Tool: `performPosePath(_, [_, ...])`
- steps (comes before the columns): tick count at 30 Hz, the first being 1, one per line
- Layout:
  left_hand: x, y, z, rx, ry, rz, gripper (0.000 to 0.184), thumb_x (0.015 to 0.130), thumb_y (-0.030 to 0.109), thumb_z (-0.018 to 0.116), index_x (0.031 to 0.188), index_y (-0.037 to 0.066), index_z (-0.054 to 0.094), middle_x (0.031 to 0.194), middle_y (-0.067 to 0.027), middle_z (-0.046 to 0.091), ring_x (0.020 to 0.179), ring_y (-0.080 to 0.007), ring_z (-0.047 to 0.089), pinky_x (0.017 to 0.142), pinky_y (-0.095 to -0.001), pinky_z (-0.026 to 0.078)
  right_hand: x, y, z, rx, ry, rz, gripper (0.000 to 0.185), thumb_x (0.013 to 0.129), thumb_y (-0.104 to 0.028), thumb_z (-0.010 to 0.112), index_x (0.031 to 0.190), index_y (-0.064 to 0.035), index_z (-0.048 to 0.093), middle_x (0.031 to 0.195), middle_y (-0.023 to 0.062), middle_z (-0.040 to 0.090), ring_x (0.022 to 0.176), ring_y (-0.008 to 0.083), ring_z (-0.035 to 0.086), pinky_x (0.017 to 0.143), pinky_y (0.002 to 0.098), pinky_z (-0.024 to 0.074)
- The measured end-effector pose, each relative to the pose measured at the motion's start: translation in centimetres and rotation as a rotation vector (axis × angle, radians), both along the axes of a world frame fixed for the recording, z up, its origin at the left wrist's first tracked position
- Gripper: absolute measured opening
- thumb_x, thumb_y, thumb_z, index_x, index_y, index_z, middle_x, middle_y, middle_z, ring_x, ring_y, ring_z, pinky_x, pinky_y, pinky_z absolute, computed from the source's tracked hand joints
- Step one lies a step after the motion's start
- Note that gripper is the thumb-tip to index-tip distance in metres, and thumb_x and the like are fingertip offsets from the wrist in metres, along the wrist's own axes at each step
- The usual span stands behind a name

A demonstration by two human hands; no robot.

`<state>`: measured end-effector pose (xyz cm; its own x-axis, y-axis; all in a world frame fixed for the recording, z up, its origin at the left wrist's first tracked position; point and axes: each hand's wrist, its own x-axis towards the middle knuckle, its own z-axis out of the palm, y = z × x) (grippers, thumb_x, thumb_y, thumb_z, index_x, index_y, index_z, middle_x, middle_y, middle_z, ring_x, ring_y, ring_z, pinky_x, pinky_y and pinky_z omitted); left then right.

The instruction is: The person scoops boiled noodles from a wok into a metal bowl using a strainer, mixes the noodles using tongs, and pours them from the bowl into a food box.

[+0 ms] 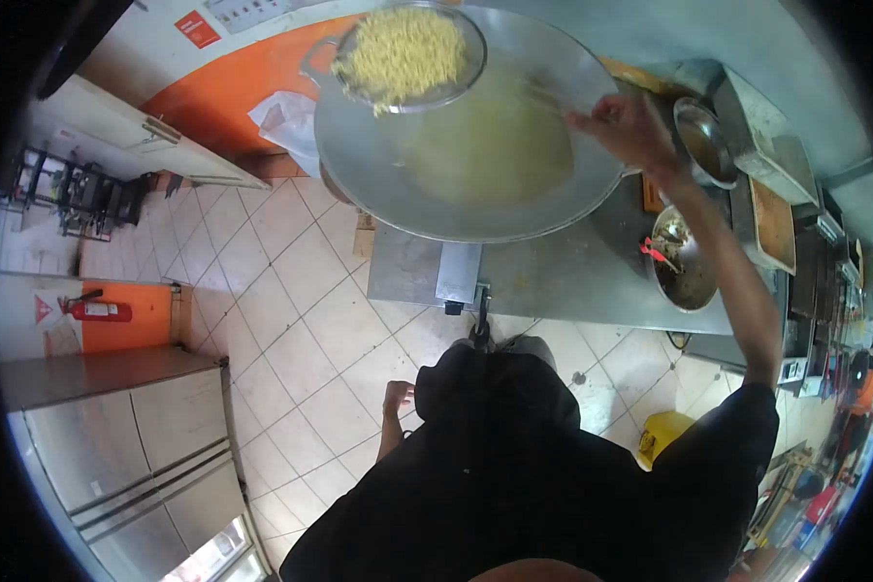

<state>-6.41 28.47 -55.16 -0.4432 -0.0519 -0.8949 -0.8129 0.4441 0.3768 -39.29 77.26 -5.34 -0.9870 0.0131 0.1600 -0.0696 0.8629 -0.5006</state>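
In the head view, we had our right hand (630, 131) over the right side of a wide wok (359, 170), fingers pinched together on what looked like the end of a utensil (543, 95), too blurred to name. It reached out over the cloudy yellow liquid (495, 160); the arm was stretched out, probably to keep us back from the heat. Our left hand (398, 395) hung low beside the body, above the floor tiles, its fingers loosely curled; we saw nothing in it and could not tell how far they were closed.

The strainer (474, 60) sat over the wok's far left edge, most likely so that drips would fall back in; we could not tell whether it touched the rim. In it lay the noodles (409, 50), pale yellow, short and crinkled, heaped loosely, with some straggling at the near edge.

On the counter (572, 276), a stained bowl (687, 299) held a red-handled tool (656, 254), perhaps parked there within easy reach.
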Motion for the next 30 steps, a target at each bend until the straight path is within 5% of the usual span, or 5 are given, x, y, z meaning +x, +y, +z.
performPosePath(3, [-0.3,-0.2,-0.2,-0.046,0.051,-0.227,0.024,0.082,0.017,0.053,0.091,0.002,0.069,0.087,-0.0075,0.067,0.079,-0.0215,0.064,0.066,-0.0374,0.053,-0.3,1.0,3.0,-0.028,0.043,-0.033,0.052,0.072,-0.050,0.073,0.062,-0.0004,0.061,0.055,0.0052,0.054,0.052,0.0124,0.051,0.055,0.0308,0.0439])
performPosePath(6, [1.7,-2.1,-8.7,0.080,-0.012,0.158,0.021,0.081,0.016,0.054,0.085,0.002,0.069,0.081,-0.0069,0.066,0.072,-0.0205,0.064,0.065,-0.0377,0.055,0.7,1.2,4.8,-0.015,0.130,-0.099,0.048,0.074,-0.048,0.073,0.066,-0.0016,0.064,0.055,0.0008,0.052,0.053,0.0089,0.047,0.053,0.0276,0.0394])
performPosePath(19, [-1.5,-1.4,-0.1,0.032,0.095,-0.091,0.020,0.081,0.015,0.054,0.084,0.002,0.069,0.079,-0.0069,0.066,0.071,-0.0200,0.063,0.065,-0.0377,0.055,4.9,4.5,-2.3,-0.171,-0.192,-0.212,0.044,0.071,-0.044,0.078,0.064,-0.0033,0.063,0.057,-0.0006,0.053,0.055,0.0073,0.046,0.052,0.0273,0.0365])
performPosePath(25, [-1.2,-2.3,1.1,0.019,0.112,-0.145,0.019,0.081,0.014,0.054,0.083,0.002,0.069,0.079,-0.0069,0.065,0.071,-0.0199,0.063,0.065,-0.0377,0.055,4.7,4.1,0.5,-0.249,0.220,-0.169,0.044,0.071,-0.043,0.078,0.069,-0.0013,0.065,0.057,0.0006,0.055,0.053,0.0079,0.047,0.049,0.0272,0.0375])
performPosePath(30, [-1.9,-2.6,1.9,0.017,0.130,-0.170,0.019,0.081,0.014,0.054,0.083,0.002,0.069,0.078,-0.0069,0.065,0.070,-0.0197,0.063,0.064,-0.0377,0.055,7.2,1.6,5.3,-0.207,0.204,-0.292,0.037,0.080,-0.036,0.068,0.073,0.0001,0.065,0.063,0.0135,0.063,0.055,0.0197,0.060,0.055,0.0357,0.0486])
